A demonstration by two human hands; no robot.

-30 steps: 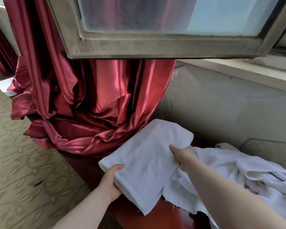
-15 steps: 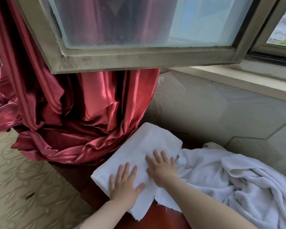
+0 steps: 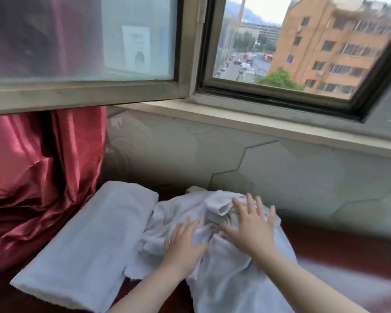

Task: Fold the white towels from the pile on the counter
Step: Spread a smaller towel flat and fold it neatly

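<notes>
White, rumpled towels point(image 3: 226, 267) are heaped on the dark wooden counter point(image 3: 339, 247), pressed under the left hand point(image 3: 183, 247) and right hand point(image 3: 253, 231), fingers spread flat. A folded towel point(image 3: 95, 242) is laid just left, against the red curtain point(image 3: 38, 177).

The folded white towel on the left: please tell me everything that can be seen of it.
The folded white towel is a thick rectangle of terry-like cloth, folded flat in layers with rounded edges. It lies aslant on the dark reddish counter, its far end toward the wall. The red curtain is beside its left edge; the crumpled towel pile meets its right edge. Neither hand touches it.
</notes>
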